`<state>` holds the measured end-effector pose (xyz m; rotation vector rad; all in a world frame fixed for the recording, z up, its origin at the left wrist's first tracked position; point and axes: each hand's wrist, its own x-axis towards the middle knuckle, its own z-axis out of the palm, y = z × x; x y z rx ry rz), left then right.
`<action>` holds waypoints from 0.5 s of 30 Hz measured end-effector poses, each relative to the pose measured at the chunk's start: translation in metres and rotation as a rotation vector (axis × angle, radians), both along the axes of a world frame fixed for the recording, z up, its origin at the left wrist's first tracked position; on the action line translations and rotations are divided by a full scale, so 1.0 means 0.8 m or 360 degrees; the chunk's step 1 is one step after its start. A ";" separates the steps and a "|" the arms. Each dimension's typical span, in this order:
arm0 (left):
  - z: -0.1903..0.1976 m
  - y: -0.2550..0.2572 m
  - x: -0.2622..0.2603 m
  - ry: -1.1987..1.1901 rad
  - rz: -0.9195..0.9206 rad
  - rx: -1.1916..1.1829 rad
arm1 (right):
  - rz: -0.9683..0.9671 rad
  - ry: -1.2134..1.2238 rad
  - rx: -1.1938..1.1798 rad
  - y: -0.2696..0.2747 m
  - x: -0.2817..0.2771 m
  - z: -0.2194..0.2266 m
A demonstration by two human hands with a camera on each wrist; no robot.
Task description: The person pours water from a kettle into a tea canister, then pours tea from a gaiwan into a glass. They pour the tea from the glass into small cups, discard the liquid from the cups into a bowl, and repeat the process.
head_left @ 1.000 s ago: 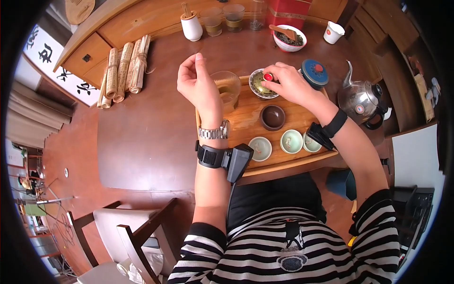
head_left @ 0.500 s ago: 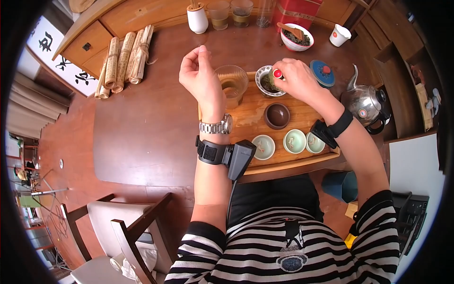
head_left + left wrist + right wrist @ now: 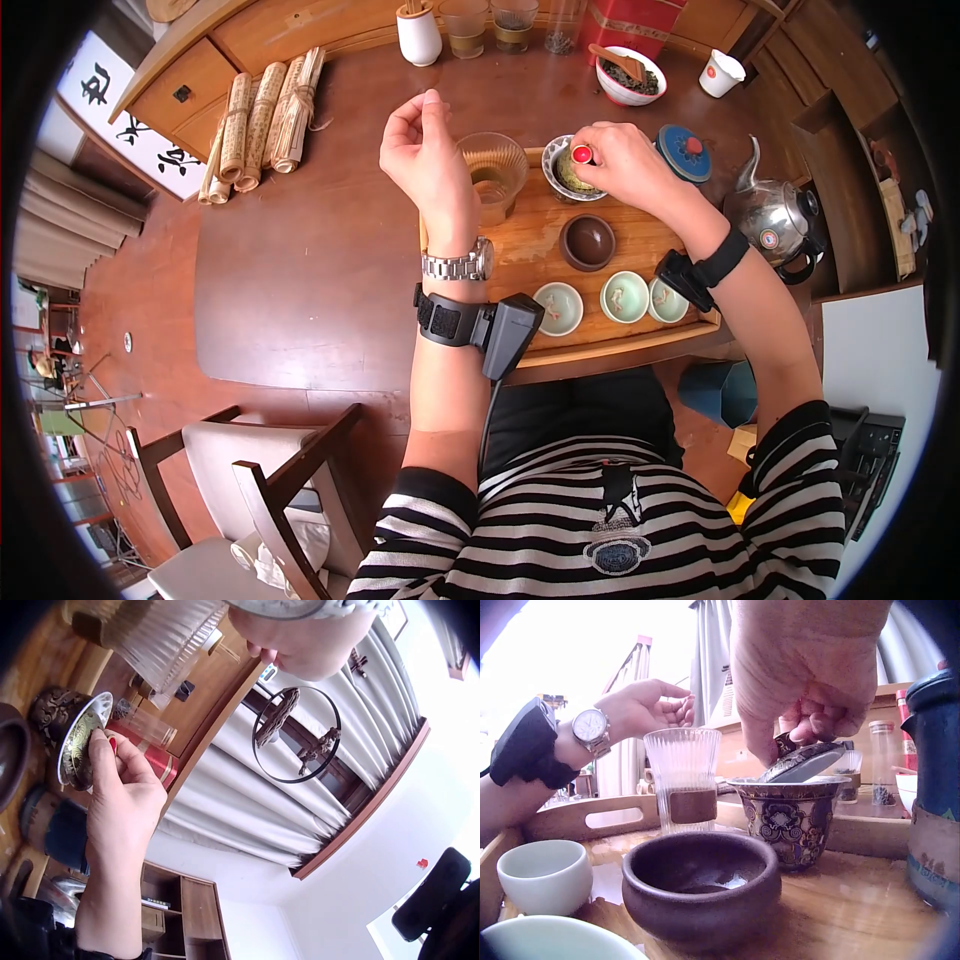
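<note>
My right hand [image 3: 630, 165] pinches the red-topped knob [image 3: 582, 155] of a patterned gaiwan lid [image 3: 810, 761]. In the right wrist view the lid slants over the mouth of the dark, ornate gaiwan bowl [image 3: 791, 829], its lower edge right at the rim. Raised to the left is my left hand [image 3: 428, 160], fingers loosely bent and holding nothing. A ribbed glass cup [image 3: 497, 165] with a brown band stands beside it on the wooden tea tray [image 3: 530, 250]. Nearer to me sit a dark brown bowl [image 3: 587, 243] and pale green cups [image 3: 624, 298].
A steel kettle [image 3: 775, 220] and a blue-lidded canister [image 3: 684, 155] stand to the right. Behind the tray are a bowl of tea leaves [image 3: 632, 85] with a wooden scoop, a white cup [image 3: 720, 75] and a white tool holder [image 3: 419, 38]. Bamboo scrolls [image 3: 265, 125] lie at left.
My right hand has tipped the gaiwan lid up over the bowl, then lowered it flatter again. The head view has shifted slightly; my left hand stays raised in much the same pose.
</note>
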<state>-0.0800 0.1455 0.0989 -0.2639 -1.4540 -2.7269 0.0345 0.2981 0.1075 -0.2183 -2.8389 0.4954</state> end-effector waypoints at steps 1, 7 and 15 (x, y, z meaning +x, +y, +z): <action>0.000 0.000 0.000 0.0000 -0.0001 -0.0001 | -0.0021 -0.0046 0.0017 -0.002 -0.001 0.003; 0.000 0.001 0.000 -0.0006 -0.0004 0.0020 | -0.0005 -0.0053 0.0238 0.003 0.001 0.007; 0.001 0.000 0.000 0.0012 0.0008 0.0007 | -0.0143 0.0088 0.0110 0.017 0.005 0.012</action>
